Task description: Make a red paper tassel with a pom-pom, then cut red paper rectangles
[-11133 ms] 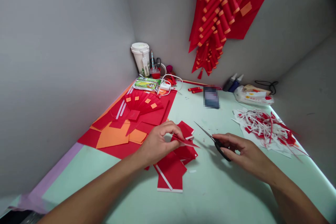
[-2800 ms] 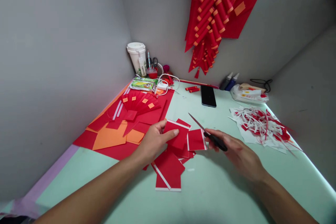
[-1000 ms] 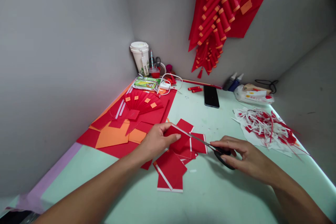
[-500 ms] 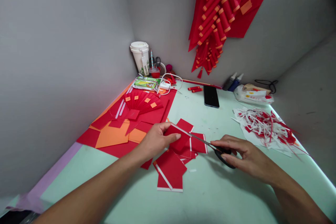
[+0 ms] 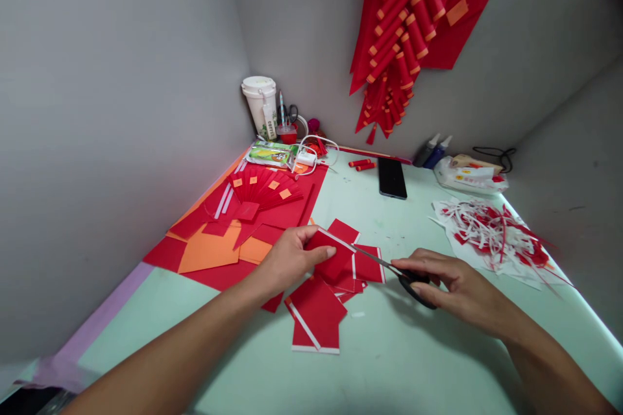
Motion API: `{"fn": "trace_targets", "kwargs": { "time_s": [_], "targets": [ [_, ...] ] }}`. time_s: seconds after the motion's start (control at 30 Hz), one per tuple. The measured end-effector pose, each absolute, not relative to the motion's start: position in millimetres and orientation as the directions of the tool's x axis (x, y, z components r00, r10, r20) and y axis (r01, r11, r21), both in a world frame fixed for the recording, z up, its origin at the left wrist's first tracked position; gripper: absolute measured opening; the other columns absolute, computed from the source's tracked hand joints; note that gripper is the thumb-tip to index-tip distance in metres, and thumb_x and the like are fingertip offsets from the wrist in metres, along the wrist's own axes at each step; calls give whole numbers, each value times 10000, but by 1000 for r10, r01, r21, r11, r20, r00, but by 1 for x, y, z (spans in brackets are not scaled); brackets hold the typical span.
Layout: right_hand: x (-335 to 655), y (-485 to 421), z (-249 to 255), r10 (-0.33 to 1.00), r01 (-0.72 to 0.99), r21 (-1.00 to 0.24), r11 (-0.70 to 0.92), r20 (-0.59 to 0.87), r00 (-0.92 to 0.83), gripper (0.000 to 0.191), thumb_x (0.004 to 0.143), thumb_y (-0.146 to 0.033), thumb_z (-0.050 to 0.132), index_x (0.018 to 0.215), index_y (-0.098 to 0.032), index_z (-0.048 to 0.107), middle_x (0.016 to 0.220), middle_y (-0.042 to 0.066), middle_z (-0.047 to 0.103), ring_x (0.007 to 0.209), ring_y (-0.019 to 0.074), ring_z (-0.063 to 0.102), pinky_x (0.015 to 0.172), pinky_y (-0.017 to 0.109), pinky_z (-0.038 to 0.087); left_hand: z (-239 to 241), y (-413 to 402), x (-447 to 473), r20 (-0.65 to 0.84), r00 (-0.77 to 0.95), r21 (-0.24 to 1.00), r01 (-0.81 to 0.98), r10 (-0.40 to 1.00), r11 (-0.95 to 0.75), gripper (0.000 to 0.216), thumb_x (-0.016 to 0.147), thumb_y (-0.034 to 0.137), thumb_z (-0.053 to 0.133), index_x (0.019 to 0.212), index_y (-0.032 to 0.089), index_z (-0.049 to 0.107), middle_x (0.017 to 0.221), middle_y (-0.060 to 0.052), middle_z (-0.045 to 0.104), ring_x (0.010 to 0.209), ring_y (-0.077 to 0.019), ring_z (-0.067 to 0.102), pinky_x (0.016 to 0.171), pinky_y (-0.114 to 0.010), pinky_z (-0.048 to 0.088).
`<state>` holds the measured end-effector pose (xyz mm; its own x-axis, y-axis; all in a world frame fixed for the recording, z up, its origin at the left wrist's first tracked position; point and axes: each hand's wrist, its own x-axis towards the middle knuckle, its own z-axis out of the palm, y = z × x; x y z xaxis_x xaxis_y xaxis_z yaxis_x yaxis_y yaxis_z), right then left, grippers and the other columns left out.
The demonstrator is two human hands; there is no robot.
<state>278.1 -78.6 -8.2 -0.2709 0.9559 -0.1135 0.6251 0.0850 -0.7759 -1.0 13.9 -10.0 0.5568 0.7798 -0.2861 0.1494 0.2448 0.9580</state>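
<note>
Left hand (image 5: 296,256): thumb and fingers pinching a red paper piece (image 5: 331,262) with a white strip along its upper edge, held up over the middle of the bench (image 5: 389,363). Right hand (image 5: 438,275): fingers wrapped on the handles of black-handled scissors (image 5: 395,270), blade tips at the right end of that white edge; can't tell if the blades have bitten in. Change: under three seconds ago the scissors sat clear of this edge, over by the small white-edged red square (image 5: 368,264); now they line up with the strip, and the last half second shows hardly any shift. Judging from that, the cut is only starting; no strip visibly hanging loose. Square lies just right of the held piece, partly behind the blades. Below, toward the near edge, a larger red rectangle (image 5: 318,314) with a white strip lying across it. Further out: red and white trimmings (image 5: 487,230) on white paper by the right edge; phone (image 5: 392,178) near the far edge, two red paper rolls (image 5: 363,165) just left of it. Left edge side: fanned red paper (image 5: 263,188), orange sheets (image 5: 209,249) nearer. Lidded white cup (image 5: 259,104) in the far left corner. Red firecracker decoration (image 5: 403,26) on the wall above the far edge.
</note>
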Motion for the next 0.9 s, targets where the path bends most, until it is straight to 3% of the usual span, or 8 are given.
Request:
{"fn": "trace_targets", "kwargs": {
  "time_s": [0.53, 0.73, 0.9],
  "targets": [
    [280, -79, -11, 967, 609, -790, 72, -95, -238, 343, 880, -310, 561, 1209, -330, 656, 952, 47, 663, 777, 176, 597, 607, 280, 449, -7, 14, 0, -300, 554, 951, 113, 777, 287, 240, 748, 347, 713, 871, 146, 666, 862, -71, 732, 784, -204, 688, 735, -328, 526],
    [293, -76, -21, 985, 587, -809, 31, -76, -157, 358, 873, -336, 559, 1218, -288, 644, 958, 53, 640, 786, 185, 582, 648, 297, 474, -2, 14, 0, -311, 550, 947, 112, 776, 300, 291, 725, 357, 738, 890, 133, 653, 858, -82, 728, 797, -224, 689, 744, -351, 528],
    [290, -77, -19, 965, 589, -806, 65, -99, -242, 374, 880, -325, 556, 1247, -280, 611, 1058, 67, 631, 912, 215, 582, 760, 336, 482, -2, 13, 0, -303, 566, 947, 89, 767, 308, 300, 753, 348, 714, 961, 144, 642, 934, -91, 718, 848, -235, 682, 765, -364, 522]
  ]
}}
